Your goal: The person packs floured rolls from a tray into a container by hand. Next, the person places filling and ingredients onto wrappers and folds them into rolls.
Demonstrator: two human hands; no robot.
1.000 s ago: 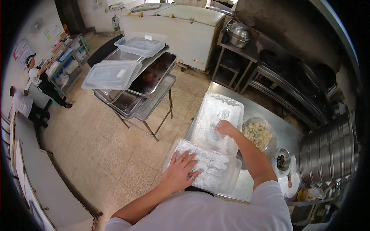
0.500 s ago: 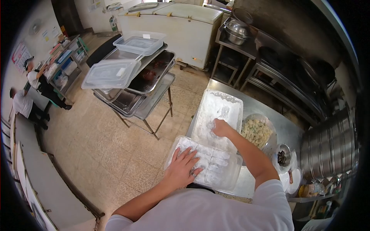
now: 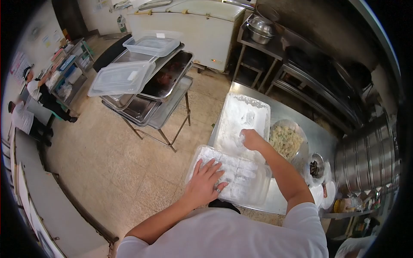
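My left hand [image 3: 204,184] lies spread over rows of white-dusted rectangular pieces [image 3: 244,173] in a clear plastic container [image 3: 263,185]. Its fingers are apart and a ring shows on one of them. Beyond that container is a pale tray [image 3: 220,124] holding white powder [image 3: 253,115]. My right hand [image 3: 253,140] reaches down into this tray with its fingers curled closed. Something whitish shows at its fingertips, too indistinct to name. A wide metal bowl [image 3: 304,151] of pale, green-flecked mixture [image 3: 285,141] stands right of the tray.
A small bowl [image 3: 316,165] with dark pieces sits on the metal table [image 3: 323,136]. Stacked steamers [image 3: 365,159] stand at right. Across the floor, a metal stand carries trays [image 3: 137,112] and plastic lids [image 3: 122,77]. A chest freezer [image 3: 185,36] and two people [image 3: 41,94] are farther off.
My right hand has shifted slightly to the right and nearer me within the powder tray. My left hand stays on the white-dusted pieces. The whole view has tilted a little.
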